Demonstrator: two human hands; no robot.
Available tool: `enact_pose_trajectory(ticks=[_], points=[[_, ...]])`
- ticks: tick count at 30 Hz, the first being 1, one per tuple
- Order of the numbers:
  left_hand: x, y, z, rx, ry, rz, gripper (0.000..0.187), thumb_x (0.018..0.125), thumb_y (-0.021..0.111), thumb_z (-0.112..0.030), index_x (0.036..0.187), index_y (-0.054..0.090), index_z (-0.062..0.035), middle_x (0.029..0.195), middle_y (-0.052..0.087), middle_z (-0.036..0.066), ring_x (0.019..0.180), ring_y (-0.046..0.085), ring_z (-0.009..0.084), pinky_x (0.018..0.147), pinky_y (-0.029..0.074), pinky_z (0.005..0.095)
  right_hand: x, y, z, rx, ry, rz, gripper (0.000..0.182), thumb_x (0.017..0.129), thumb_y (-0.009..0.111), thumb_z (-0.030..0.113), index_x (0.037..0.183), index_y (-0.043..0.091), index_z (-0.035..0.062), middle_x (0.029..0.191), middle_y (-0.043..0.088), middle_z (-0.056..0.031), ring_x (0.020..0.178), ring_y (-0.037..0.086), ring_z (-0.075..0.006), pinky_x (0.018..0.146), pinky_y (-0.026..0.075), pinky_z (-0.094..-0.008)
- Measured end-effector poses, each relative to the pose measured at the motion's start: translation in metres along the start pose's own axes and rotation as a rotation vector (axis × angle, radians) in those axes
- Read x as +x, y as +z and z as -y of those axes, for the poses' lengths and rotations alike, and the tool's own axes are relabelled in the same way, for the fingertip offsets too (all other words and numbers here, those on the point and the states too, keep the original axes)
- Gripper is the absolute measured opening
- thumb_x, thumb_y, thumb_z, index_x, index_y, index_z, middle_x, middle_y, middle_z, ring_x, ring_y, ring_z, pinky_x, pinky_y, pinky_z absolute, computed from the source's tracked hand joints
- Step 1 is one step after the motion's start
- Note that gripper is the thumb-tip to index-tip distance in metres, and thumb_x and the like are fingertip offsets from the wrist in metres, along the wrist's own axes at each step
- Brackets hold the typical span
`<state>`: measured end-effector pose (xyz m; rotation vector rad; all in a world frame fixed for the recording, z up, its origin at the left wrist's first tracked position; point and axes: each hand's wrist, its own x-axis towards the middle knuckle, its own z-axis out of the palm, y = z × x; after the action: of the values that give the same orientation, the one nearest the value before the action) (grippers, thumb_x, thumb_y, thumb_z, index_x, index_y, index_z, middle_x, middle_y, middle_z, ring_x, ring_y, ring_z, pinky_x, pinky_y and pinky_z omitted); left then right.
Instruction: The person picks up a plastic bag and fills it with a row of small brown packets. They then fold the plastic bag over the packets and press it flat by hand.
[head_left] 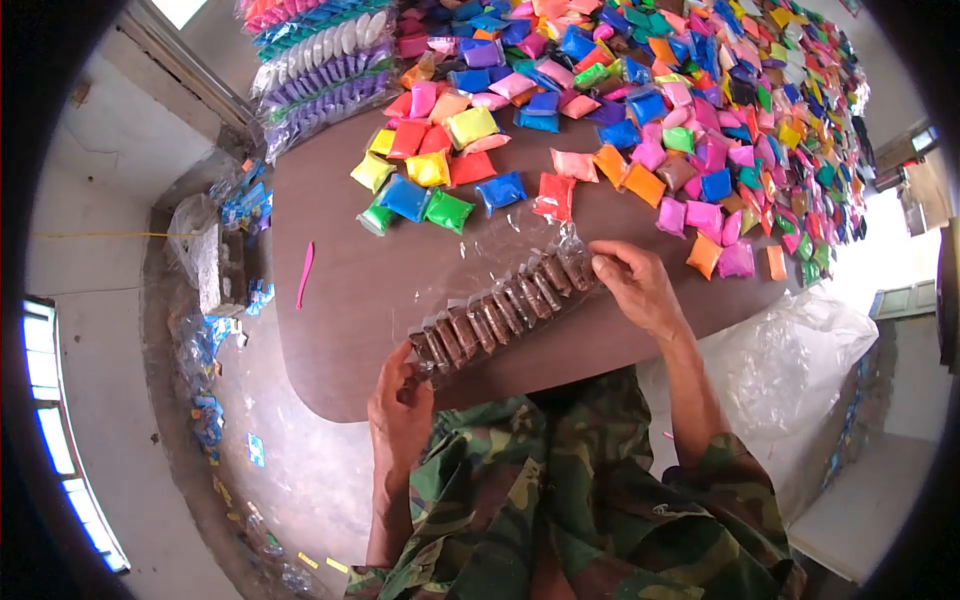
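Observation:
A clear plastic bag with a row of brown packets [492,318] lies slanted across the near part of the brown table [340,300]. My left hand [400,400] is closed on the bag's lower left end, its thumb and fingers at the last packet. At the upper right end, my right hand [640,285] pinches the bag's edge between thumb and fingers. Loose see-through film sticks out along the bag's far side. Just beyond the bag lie a red packet [554,196] and a blue packet [501,191].
A big heap of colourful packets [700,130] covers the far and right side. Filled bags in rows [325,70] are stacked at the far left. A pink strip [305,275] lies on the left. A large clear plastic sack [790,360] stands right of the table.

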<state>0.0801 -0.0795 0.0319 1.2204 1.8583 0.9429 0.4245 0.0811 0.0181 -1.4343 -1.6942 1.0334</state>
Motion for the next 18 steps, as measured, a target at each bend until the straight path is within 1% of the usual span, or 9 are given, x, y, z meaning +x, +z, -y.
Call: enact_pose_trajectory(ticks=[2,5,8,11,13,14,16,17,18], points=[[0.004,-0.002,0.016,-0.049,0.016,0.03,0.055,0.095,0.065,0.005,0.149,0.058,-0.0026,0.108,0.075,0.011,0.087,0.069,0.0157,0.081,0.057,0.0313,-0.002,0.001,0.001,0.013,0.0,0.002,0.032,0.105,0.071,0.023,0.126,0.073,-0.0012,0.092,0.073,-0.0057,0.083,0.065,-0.0107,0.075,0.054,-0.0304],[0.005,-0.006,0.004,0.023,0.014,0.031,0.055,0.094,0.067,0.001,0.149,0.059,-0.0028,0.109,0.074,0.01,0.086,0.069,0.0158,0.079,0.057,0.0311,-0.004,0.0,0.002,0.036,0.006,-0.002,0.032,0.105,0.071,0.022,0.127,0.073,-0.001,0.092,0.073,-0.0047,0.084,0.065,-0.0103,0.076,0.054,-0.0293],[0.005,-0.013,-0.008,0.072,-0.059,0.075,0.06,0.091,0.074,-0.005,0.149,0.059,-0.0032,0.11,0.073,0.011,0.086,0.069,0.0157,0.077,0.057,0.0318,-0.003,0.002,0.0,0.062,0.016,0.003,0.032,0.105,0.071,0.021,0.128,0.073,-0.0008,0.092,0.073,-0.0034,0.084,0.064,-0.0091,0.077,0.054,-0.0283],[0.005,-0.021,-0.009,0.044,-0.014,0.118,0.067,0.09,0.078,-0.009,0.153,0.056,-0.0044,0.114,0.073,0.01,0.093,0.068,0.0142,0.08,0.056,0.0316,-0.002,-0.002,0.01,0.057,0.076,0.042,0.033,0.105,0.07,0.021,0.129,0.072,-0.0008,0.096,0.073,-0.002,0.087,0.063,-0.0074,0.077,0.053,-0.027],[0.006,-0.023,-0.016,0.055,-0.034,0.114,0.066,0.089,0.081,-0.011,0.15,0.059,-0.0048,0.115,0.073,0.01,0.092,0.068,0.015,0.078,0.056,0.0322,0.0,-0.003,0.012,0.036,0.118,0.079,0.034,0.106,0.069,0.021,0.133,0.071,-0.0008,0.102,0.073,-0.0007,0.091,0.063,-0.0062,0.08,0.053,-0.0254],[0.007,-0.024,-0.021,0.06,-0.043,0.112,0.065,0.088,0.082,-0.012,0.149,0.06,-0.005,0.116,0.073,0.011,0.092,0.068,0.0154,0.077,0.056,0.0324,0.0,-0.001,0.011,0.058,0.105,0.063,0.034,0.106,0.07,0.021,0.131,0.072,-0.0014,0.099,0.073,-0.0014,0.089,0.063,-0.0064,0.079,0.053,-0.026],[0.006,-0.027,-0.037,0.271,0.107,0.025,0.063,0.087,0.084,-0.013,0.146,0.062,-0.0045,0.119,0.073,0.012,0.093,0.07,0.0196,0.077,0.057,0.0333,0.0,0.003,0.01,0.1,0.078,0.032,0.033,0.105,0.072,0.022,0.127,0.072,-0.0025,0.094,0.073,-0.0029,0.085,0.063,-0.0068,0.077,0.054,-0.027],[0.006,-0.028,-0.043,0.376,0.182,-0.018,0.062,0.086,0.085,-0.013,0.144,0.064,-0.0042,0.121,0.073,0.013,0.094,0.071,0.0217,0.077,0.057,0.0338,-0.001,0.003,0.01,0.091,0.065,0.033,0.034,0.105,0.072,0.022,0.128,0.072,-0.0027,0.094,0.073,-0.0035,0.086,0.064,-0.0075,0.078,0.054,-0.0275],[0.01,-0.028,-0.047,0.372,0.255,-0.046,0.058,0.087,0.084,-0.015,0.141,0.065,-0.0039,0.122,0.074,0.014,0.096,0.071,0.0244,0.077,0.058,0.0349,-0.001,0.003,0.011,0.081,0.052,0.033,0.034,0.105,0.072,0.022,0.128,0.072,-0.0029,0.095,0.074,-0.0041,0.087,0.065,-0.0081,0.079,0.054,-0.0279]])
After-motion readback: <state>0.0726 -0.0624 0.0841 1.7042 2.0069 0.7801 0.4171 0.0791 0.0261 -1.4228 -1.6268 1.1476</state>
